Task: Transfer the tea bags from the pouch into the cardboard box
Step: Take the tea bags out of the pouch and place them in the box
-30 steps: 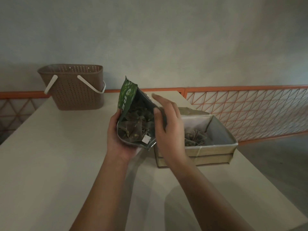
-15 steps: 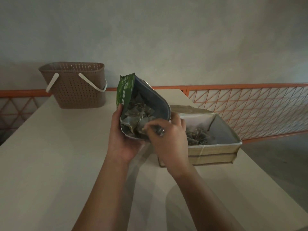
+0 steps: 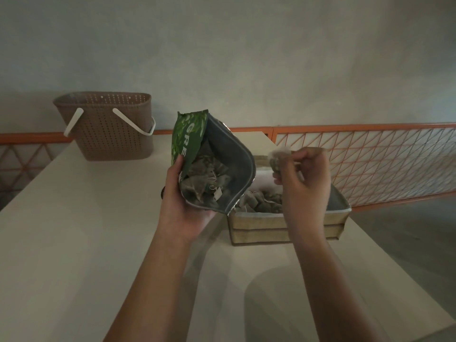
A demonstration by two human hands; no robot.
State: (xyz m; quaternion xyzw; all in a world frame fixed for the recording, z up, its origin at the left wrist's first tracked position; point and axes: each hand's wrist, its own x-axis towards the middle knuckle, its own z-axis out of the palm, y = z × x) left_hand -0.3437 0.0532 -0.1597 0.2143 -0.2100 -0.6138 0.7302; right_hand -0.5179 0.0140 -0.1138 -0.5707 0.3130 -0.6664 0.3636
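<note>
My left hand (image 3: 183, 193) grips a green foil pouch (image 3: 191, 138) from below, its wide mouth tilted toward me. Several pyramid tea bags (image 3: 204, 181) with strings and a white tag lie inside it. To the right, my right hand (image 3: 304, 178) pinches one tea bag (image 3: 277, 157) and holds it in the air above the open cardboard box (image 3: 259, 223). Several tea bags (image 3: 264, 202) lie on the box floor. The pouch's lower edge overlaps the box's left end.
A brown perforated plastic basket (image 3: 108, 129) with white handles stands at the table's far left. The pale table (image 3: 74, 243) ends just right of the box. An orange wire railing (image 3: 370, 164) runs behind and to the right.
My right hand reached into the pouch, pinched a tea bag, then lifted it out and moved right, over the box. The left hand kept holding the pouch, tilting it slightly more open.
</note>
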